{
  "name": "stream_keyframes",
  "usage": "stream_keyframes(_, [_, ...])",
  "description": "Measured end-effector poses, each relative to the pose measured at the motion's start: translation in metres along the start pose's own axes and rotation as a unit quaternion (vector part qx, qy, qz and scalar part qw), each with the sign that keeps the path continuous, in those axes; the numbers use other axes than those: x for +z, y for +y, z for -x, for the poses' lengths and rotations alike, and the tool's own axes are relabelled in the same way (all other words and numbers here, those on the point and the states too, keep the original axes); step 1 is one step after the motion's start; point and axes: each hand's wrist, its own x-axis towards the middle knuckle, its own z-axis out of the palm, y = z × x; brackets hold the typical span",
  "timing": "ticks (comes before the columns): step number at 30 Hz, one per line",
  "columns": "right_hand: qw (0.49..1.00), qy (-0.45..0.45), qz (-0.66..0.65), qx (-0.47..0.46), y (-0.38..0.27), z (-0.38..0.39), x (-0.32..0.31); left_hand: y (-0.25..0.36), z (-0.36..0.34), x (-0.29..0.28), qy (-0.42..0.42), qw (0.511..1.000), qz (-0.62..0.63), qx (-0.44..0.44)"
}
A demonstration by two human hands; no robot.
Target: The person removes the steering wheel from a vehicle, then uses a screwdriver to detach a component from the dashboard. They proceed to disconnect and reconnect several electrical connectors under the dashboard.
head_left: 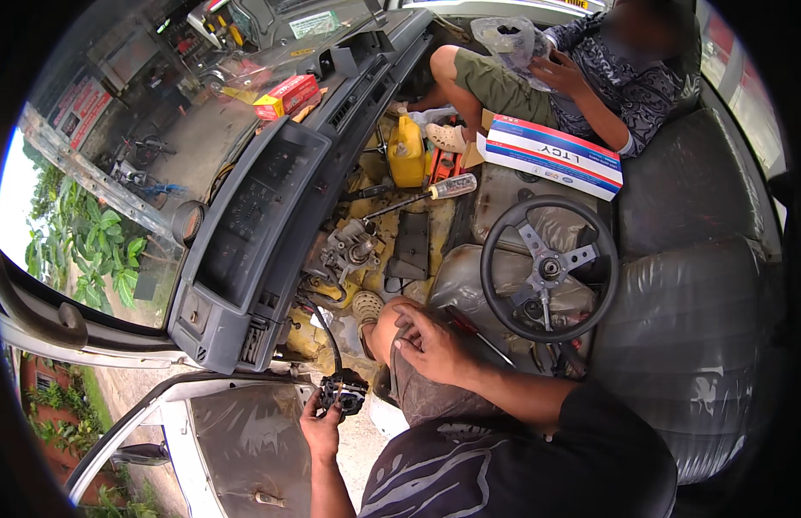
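Left hand [321,425] at 6 o'clock grips the black switch unit [344,393], probably held up by its cable for inspection; right hand [430,344] rests slack, holding nothing, on the knee [390,321]; loose steering wheel [549,268] parked on the seat at 3.

Black switch assembly [343,393]: compact, blocky plastic part with a black cable running up from it toward the dashboard underside. Position: low by the open door, gripped from below at its lower edge.
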Motion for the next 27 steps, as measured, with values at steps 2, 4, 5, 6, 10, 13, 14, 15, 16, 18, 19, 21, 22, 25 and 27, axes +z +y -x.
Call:
stream_keyframes(2, [0.994, 0.095, 0.058, 0.002, 0.018, -0.01, -0.016, -0.002, -0.008, 0.0, 0.017, 0.997, 0.054, -0.042])
stream_keyframes(4, [0.982, 0.117, 0.146, 0.036, 0.048, -0.012, -0.035, -0.002, -0.018, 0.001, 0.025, 0.996, 0.067, -0.057])
stream_keyframes(5, [0.963, 0.126, 0.235, 0.024, 0.064, -0.012, -0.039, -0.001, -0.023, 0.002, 0.034, 0.994, 0.076, -0.066])
stream_keyframes(6, [0.962, 0.098, 0.252, 0.043, 0.08, -0.006, -0.043, 0.0, -0.028, 0.003, 0.043, 0.993, 0.086, -0.074])
stream_keyframes(10, [0.944, 0.02, 0.315, 0.092, 0.137, 0.026, -0.06, 0.005, -0.04, 0.007, 0.04, 0.993, 0.079, -0.084])
stream_keyframes(13, [0.927, -0.007, 0.374, 0.036, 0.163, 0.045, -0.063, 0.005, -0.047, 0.012, 0.047, 0.991, 0.079, -0.099])
stream_keyframes(14, [0.915, -0.027, 0.4, 0.037, 0.168, 0.048, -0.064, 0.004, -0.051, 0.013, 0.044, 0.99, 0.085, -0.102])
stream_keyframes(15, [0.903, -0.04, 0.428, 0.023, 0.172, 0.05, -0.061, 0.003, -0.055, 0.014, 0.045, 0.99, 0.077, -0.107])
stream_keyframes(16, [0.896, -0.024, 0.444, -0.001, 0.175, 0.051, -0.06, 0.001, -0.059, 0.016, 0.042, 0.989, 0.093, -0.108])
stream_keyframes(18, [0.885, -0.038, 0.463, -0.004, 0.178, 0.051, -0.057, -0.003, -0.067, 0.016, 0.044, 0.985, 0.114, -0.118])
stream_keyframes(19, [0.889, -0.028, 0.457, -0.004, 0.179, 0.05, -0.056, -0.005, -0.072, 0.016, 0.055, 0.983, 0.117, -0.128])
stream_keyframes(21, [0.896, -0.027, 0.443, 0.014, 0.18, 0.05, -0.054, -0.01, -0.078, 0.016, 0.057, 0.979, 0.142, -0.138])
stream_keyframes(22, [0.896, -0.021, 0.443, 0.001, 0.181, 0.049, -0.054, -0.012, -0.079, 0.015, 0.059, 0.976, 0.154, -0.144])
stream_keyframes(25, [0.897, -0.009, 0.441, 0.003, 0.185, 0.049, -0.055, -0.019, -0.086, 0.014, 0.063, 0.973, 0.154, -0.16])
stream_keyframes(27, [0.899, -0.016, 0.438, 0.012, 0.187, 0.05, -0.055, -0.023, -0.091, 0.015, 0.073, 0.971, 0.15, -0.17])
